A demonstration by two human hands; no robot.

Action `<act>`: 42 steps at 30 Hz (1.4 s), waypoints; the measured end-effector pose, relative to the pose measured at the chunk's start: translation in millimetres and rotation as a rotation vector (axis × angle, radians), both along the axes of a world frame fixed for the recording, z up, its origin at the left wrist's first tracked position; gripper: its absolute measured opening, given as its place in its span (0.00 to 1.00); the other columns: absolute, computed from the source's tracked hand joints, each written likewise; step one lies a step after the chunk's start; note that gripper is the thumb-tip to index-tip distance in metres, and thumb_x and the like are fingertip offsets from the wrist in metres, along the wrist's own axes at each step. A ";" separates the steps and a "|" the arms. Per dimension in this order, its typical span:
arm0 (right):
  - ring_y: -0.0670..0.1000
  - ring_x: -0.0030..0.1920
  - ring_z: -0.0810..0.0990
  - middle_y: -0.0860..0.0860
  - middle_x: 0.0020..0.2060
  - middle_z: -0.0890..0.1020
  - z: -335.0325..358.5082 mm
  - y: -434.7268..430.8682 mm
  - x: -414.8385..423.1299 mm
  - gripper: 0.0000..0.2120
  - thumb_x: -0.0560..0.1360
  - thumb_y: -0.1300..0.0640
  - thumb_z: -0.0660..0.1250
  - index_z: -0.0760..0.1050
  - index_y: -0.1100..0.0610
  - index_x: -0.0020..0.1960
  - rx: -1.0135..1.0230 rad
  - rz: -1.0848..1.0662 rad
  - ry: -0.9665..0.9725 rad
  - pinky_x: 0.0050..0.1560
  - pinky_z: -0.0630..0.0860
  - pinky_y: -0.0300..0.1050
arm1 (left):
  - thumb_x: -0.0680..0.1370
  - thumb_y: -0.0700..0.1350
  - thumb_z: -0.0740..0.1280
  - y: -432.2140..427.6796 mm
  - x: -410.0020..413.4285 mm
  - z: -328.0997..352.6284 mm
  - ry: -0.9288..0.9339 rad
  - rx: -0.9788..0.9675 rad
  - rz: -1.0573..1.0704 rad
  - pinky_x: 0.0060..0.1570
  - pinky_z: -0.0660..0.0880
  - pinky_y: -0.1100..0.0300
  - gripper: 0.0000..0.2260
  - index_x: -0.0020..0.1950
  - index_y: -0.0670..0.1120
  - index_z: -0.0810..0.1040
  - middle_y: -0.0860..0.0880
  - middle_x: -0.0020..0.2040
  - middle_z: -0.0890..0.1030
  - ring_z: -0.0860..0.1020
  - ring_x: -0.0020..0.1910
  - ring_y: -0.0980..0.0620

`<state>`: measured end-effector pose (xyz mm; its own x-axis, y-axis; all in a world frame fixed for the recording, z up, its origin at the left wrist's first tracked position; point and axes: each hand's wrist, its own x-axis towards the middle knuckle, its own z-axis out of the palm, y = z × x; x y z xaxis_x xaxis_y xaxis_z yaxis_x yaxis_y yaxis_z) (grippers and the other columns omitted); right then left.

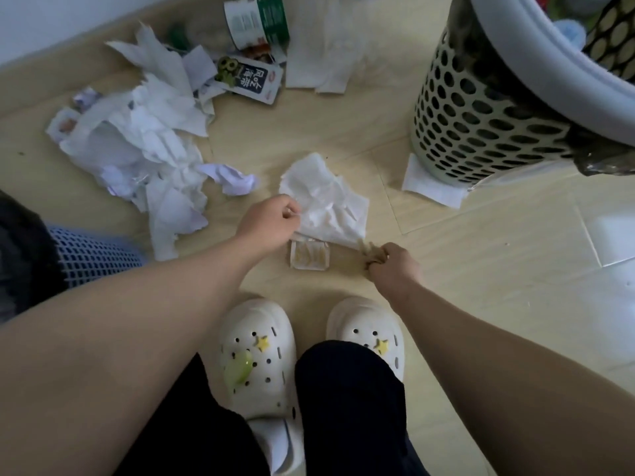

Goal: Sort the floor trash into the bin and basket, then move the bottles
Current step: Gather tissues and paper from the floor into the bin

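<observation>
I am watching through one camera on the person's head; it is looking steeply down at the floor (pixel 481 269), hanging close above the left hand (pixel 268 219) and the right hand (pixel 391 266)

1. Forearms bare.
2. Black trousers (pixel 347 407) nearer the body than both hands.
3. White holed clogs: below the left hand (pixel 268 219), the left clog (pixel 257 359) has yellow star and green charms; below the right hand (pixel 391 266), the right clog (pixel 366 333) has a yellow star.

A crumpled white tissue (pixel 330 207), pinched by the left hand (pixel 268 219); a brownish scrap (pixel 369 254), gripped in the right hand (pixel 391 266); both lie near the perforated pale-green plastic bin (pixel 481 125).
</observation>
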<state>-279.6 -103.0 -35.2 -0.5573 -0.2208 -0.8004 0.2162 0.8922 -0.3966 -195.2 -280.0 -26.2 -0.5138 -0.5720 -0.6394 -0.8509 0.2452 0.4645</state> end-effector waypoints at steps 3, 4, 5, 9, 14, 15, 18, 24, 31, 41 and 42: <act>0.48 0.32 0.69 0.50 0.34 0.71 5.2 -10.7 5.6 0.02 0.74 0.64 0.60 0.68 0.59 0.44 -0.068 -0.006 -0.010 0.29 0.66 0.39 | 0.78 0.42 0.62 -2.5 7.0 -4.3 0.017 -0.090 -0.064 0.48 0.71 0.59 0.10 0.58 0.47 0.77 0.51 0.51 0.79 0.77 0.52 0.48; 0.46 0.31 0.69 0.49 0.34 0.71 7.2 -13.0 5.4 0.02 0.75 0.63 0.61 0.69 0.59 0.46 -0.081 -0.030 -0.007 0.28 0.66 0.38 | 0.77 0.42 0.62 -2.1 8.2 -5.4 0.031 -0.142 -0.088 0.47 0.71 0.58 0.12 0.59 0.47 0.76 0.49 0.52 0.79 0.77 0.52 0.47; 0.44 0.31 0.69 0.48 0.34 0.71 8.7 -16.4 4.0 0.02 0.75 0.62 0.62 0.69 0.58 0.47 -0.094 -0.056 0.005 0.28 0.65 0.37 | 0.77 0.41 0.62 -1.9 10.2 -7.1 0.050 -0.201 -0.105 0.44 0.70 0.58 0.13 0.61 0.47 0.75 0.48 0.52 0.78 0.76 0.52 0.46; 0.49 0.36 0.73 0.49 0.35 0.73 14.0 -32.3 -9.8 0.06 0.74 0.61 0.64 0.68 0.55 0.41 -0.129 -0.135 0.077 0.33 0.69 0.40 | 0.74 0.43 0.62 8.8 2.8 -7.9 0.144 -0.411 -0.253 0.54 0.70 0.51 0.22 0.69 0.46 0.68 0.42 0.65 0.70 0.70 0.63 0.40; 0.53 0.41 0.74 0.51 0.40 0.75 13.7 -47.9 -14.8 0.07 0.72 0.60 0.64 0.67 0.53 0.40 -0.111 -0.045 0.107 0.41 0.70 0.46 | 0.77 0.46 0.61 10.9 -29.6 -18.4 0.012 -0.263 -0.387 0.65 0.63 0.49 0.26 0.74 0.54 0.60 0.48 0.77 0.51 0.56 0.73 0.43; 0.53 0.41 0.74 0.51 0.39 0.74 13.7 -49.8 -13.9 0.08 0.72 0.60 0.64 0.66 0.53 0.39 -0.108 -0.020 0.103 0.41 0.70 0.46 | 0.77 0.45 0.62 7.9 -32.8 -21.7 -0.020 -0.210 -0.336 0.64 0.64 0.50 0.23 0.71 0.54 0.64 0.48 0.76 0.53 0.57 0.72 0.43; 0.53 0.43 0.73 0.52 0.42 0.75 14.0 -49.9 -10.1 0.05 0.74 0.60 0.63 0.70 0.56 0.49 -0.081 0.057 0.095 0.42 0.68 0.44 | 0.76 0.41 0.63 0.6 -30.9 -25.9 0.064 -0.188 -0.179 0.57 0.70 0.55 0.13 0.60 0.48 0.76 0.45 0.66 0.70 0.69 0.64 0.43; 0.55 0.43 0.77 0.55 0.46 0.75 7.6 -48.8 -1.0 0.05 0.73 0.61 0.63 0.69 0.59 0.49 -0.055 0.055 0.093 0.44 0.76 0.48 | 0.77 0.48 0.64 -1.5 5.0 -7.0 0.193 -0.021 0.493 0.44 0.66 0.60 0.07 0.45 0.46 0.75 0.45 0.47 0.77 0.77 0.52 0.44; 0.57 0.45 0.77 0.59 0.53 0.77 7.6 -58.9 6.0 0.06 0.74 0.61 0.61 0.70 0.58 0.51 -0.032 0.172 0.222 0.37 0.71 0.45 | 0.72 0.38 0.63 -23.5 48.3 -6.4 0.354 0.142 0.986 0.35 0.71 0.61 0.05 0.45 0.46 0.74 0.48 0.44 0.77 0.76 0.41 0.49; 0.53 0.42 0.71 0.55 0.59 0.72 19.4 -87.5 7.4 0.27 0.76 0.67 0.55 0.61 0.46 0.70 -0.091 0.485 0.396 0.42 0.69 0.46 | 0.78 0.47 0.60 -7.1 31.6 -6.3 0.073 -0.091 0.232 0.53 0.70 0.54 0.23 0.71 0.47 0.60 0.44 0.64 0.73 0.75 0.59 0.43; 0.54 0.43 0.72 0.56 0.59 0.72 18.3 -86.2 5.3 0.28 0.76 0.67 0.55 0.59 0.46 0.71 -0.071 0.481 0.379 0.42 0.70 0.46 | 0.77 0.49 0.61 -0.3 25.8 -7.7 0.052 -0.117 0.045 0.52 0.69 0.55 0.25 0.72 0.51 0.58 0.44 0.65 0.71 0.74 0.60 0.43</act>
<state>-274.2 -189.2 -16.9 -0.6246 -0.5637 -0.5404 -0.3719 0.8232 -0.4289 -169.4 -280.3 -33.9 -0.5168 -0.6640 -0.5404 -0.8378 0.2624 0.4788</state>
